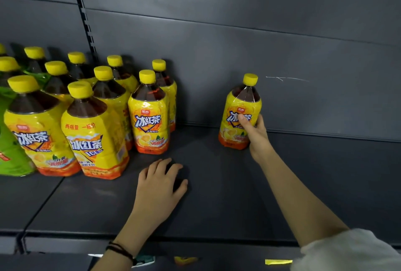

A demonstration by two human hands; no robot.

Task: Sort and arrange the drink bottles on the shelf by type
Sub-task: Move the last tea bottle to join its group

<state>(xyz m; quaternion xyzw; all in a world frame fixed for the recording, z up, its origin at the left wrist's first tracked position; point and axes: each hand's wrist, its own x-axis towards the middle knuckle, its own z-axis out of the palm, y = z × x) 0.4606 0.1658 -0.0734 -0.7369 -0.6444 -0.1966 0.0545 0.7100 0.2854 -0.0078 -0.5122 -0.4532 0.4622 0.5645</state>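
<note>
Dark grey shelf (227,201) here. Right hand (255,135) grips a lone iced tea bottle (237,102) standing upright near the back, thumb on the label, fingers (259,121) wrapped round its right side. Left hand (158,186) rests relaxed on the shelf, holding nothing, near the bunched bottles (149,116).

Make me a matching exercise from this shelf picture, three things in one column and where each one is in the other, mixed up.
1. left hand
2. right hand
3. green-labelled bottle

A. far left end of the shelf
B. gripping the lone yellow-labelled bottle
C. palm down over the shelf, holding nothing

Pairs: 1-C, 2-B, 3-A.
</note>
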